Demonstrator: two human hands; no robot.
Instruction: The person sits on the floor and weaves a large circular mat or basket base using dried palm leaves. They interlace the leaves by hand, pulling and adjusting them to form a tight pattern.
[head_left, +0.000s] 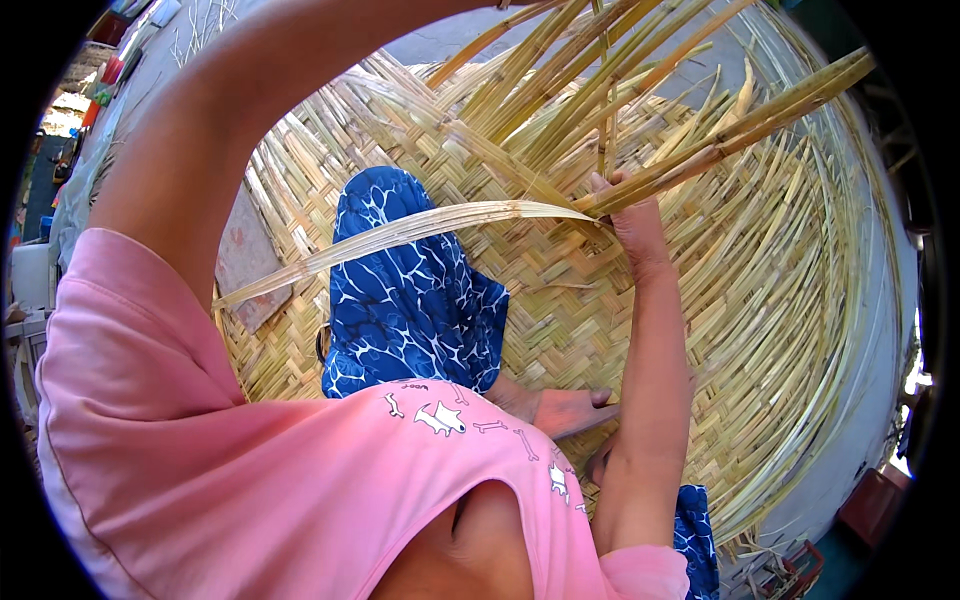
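Observation:
My right hand (638, 222) is closed around a bundle of split cane strips (745, 135), just above the woven mat. The bundle runs from the fist to the upper right. A pale strip (420, 228) arches leftward from near this hand, over my blue-patterned knee. More upright cane strips (545, 95) fan out beyond the hand toward the top edge. My left arm reaches up and across the top left; its hand lies beyond the upper edge. The woven cane mat (560, 330) spreads under me, with long unwoven ends along its right side.
My bare foot (570, 412) rests on the mat, below my bent knee (400, 260). A flat reddish slab (245, 260) lies at the mat's left edge. Grey floor (870, 360) borders the mat on the right. A red object (875, 505) stands at the lower right.

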